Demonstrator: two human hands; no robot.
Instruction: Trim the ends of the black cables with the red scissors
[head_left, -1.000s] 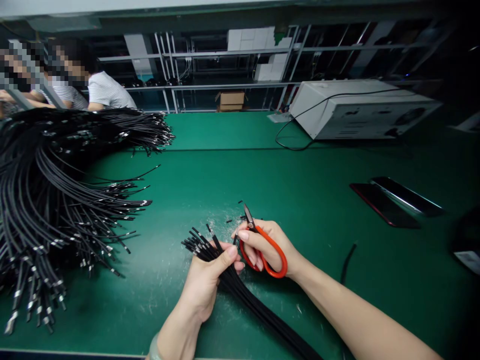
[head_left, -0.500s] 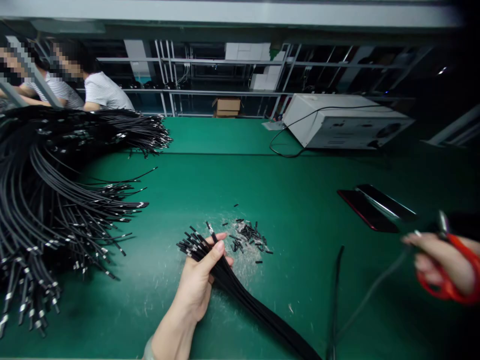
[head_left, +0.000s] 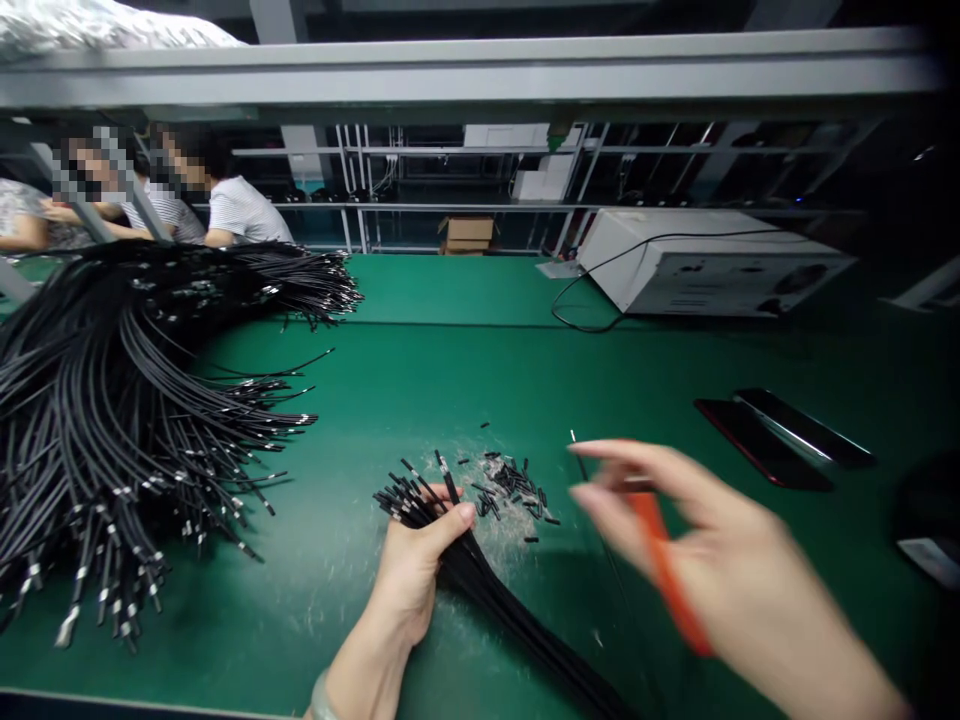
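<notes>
My left hand (head_left: 411, 572) is closed round a bundle of black cables (head_left: 510, 610), whose stripped ends fan out above the fingers. To its right, my right hand (head_left: 720, 560) holds a red-handled tool (head_left: 667, 575) against the palm. A single thin black cable (head_left: 583, 468) is at the thumb and forefinger of that hand, its tip pointing up. Short black cut pieces (head_left: 514, 483) lie scattered between the hands with fine clear scraps. The tool's jaws are hidden by the fingers.
A large heap of black cables (head_left: 135, 350) covers the left of the green table (head_left: 420, 385). Two phones (head_left: 765, 440) lie at the right. Behind stand a white metal box (head_left: 697, 265) and a cardboard box (head_left: 469, 234). People in striped shirts (head_left: 247, 212) sit at the back left.
My right hand has moved left from the table's right side towards the cut pieces, with the red-handled tool and a cable. My left hand keeps its hold on the bundle. The view has shifted slightly.
</notes>
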